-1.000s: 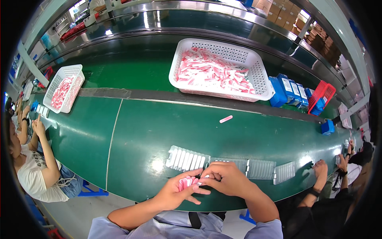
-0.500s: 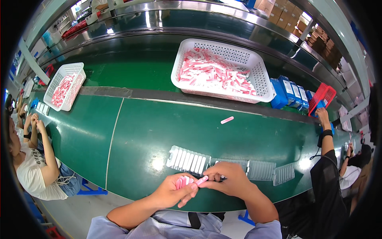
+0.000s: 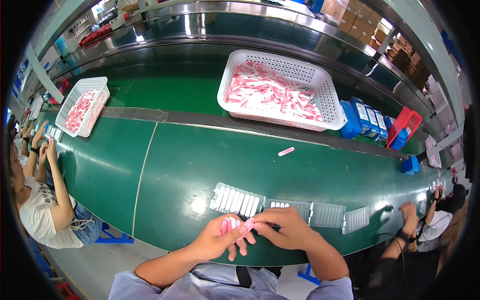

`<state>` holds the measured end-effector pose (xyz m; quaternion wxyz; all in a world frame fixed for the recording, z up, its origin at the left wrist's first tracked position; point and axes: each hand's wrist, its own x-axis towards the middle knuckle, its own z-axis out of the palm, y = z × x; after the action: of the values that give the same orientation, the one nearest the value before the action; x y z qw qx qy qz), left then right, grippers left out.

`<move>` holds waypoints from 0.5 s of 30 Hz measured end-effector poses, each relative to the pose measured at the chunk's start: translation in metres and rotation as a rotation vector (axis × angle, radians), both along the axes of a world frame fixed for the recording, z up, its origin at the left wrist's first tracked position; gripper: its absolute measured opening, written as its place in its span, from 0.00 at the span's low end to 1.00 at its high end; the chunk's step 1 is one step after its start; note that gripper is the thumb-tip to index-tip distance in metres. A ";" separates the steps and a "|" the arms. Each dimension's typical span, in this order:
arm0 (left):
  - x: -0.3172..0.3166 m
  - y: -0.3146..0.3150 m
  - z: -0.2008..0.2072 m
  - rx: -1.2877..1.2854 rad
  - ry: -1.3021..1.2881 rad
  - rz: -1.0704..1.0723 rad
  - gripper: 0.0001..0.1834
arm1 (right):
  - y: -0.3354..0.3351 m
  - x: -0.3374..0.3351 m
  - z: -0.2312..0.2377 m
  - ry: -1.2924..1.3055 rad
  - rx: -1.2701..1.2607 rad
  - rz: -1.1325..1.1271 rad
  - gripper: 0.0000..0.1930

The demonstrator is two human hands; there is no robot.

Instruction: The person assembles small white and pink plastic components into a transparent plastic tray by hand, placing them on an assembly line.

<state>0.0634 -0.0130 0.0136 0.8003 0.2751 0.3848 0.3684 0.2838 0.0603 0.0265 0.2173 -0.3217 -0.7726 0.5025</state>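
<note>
My left hand [image 3: 215, 239] is closed around a bunch of small pink-and-white strips [image 3: 228, 225] with rounded ends. One strip [image 3: 249, 224] stands out at its thumb, and my right hand [image 3: 290, 229] pinches that strip between thumb and forefinger. Just beyond my hands, a clear ribbed plastic tray [image 3: 261, 202] holds a row of strips, white side up. Beside it, a second clear tray [image 3: 300, 206] has a few white strips at its left end; my right hand partly hides it. Farther right, two more clear trays [image 3: 327, 215] show no strips.
A single pink strip [image 3: 286, 151] lies mid-table. Beyond it stands a large white basket [image 3: 332, 102] heaped with strips, then blue packs [image 3: 361, 116] and a red basket [image 3: 413, 120]. A smaller white basket [image 3: 95, 116] stands at left. Co-workers sit on both sides; one's hand [image 3: 409, 212] is close at right.
The pinched strip has tipped more upright, with my right fingers now at its side. At right, the co-worker's arm has drawn back from the red basket; a blue pack now sits near the table edge.
</note>
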 end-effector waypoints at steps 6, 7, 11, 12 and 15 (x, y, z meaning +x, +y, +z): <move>0.004 0.002 0.004 0.016 0.058 0.004 0.13 | -0.004 -0.001 0.007 0.028 -0.113 -0.091 0.10; 0.007 0.001 0.004 0.029 0.063 0.022 0.13 | -0.005 -0.001 0.007 -0.052 -0.100 -0.066 0.10; 0.011 0.001 -0.003 0.035 0.023 0.085 0.13 | 0.004 0.010 0.005 0.013 -0.141 -0.159 0.07; 0.011 0.001 -0.005 0.039 0.017 0.077 0.13 | 0.010 0.016 0.007 0.041 -0.118 -0.239 0.06; 0.006 0.002 -0.013 0.014 0.042 0.094 0.13 | 0.020 0.034 0.026 0.072 -0.021 -0.406 0.03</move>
<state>0.0695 -0.0113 0.0010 0.7719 0.2700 0.4113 0.4026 0.3176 0.0802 0.0521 0.3384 -0.4549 -0.6781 0.4677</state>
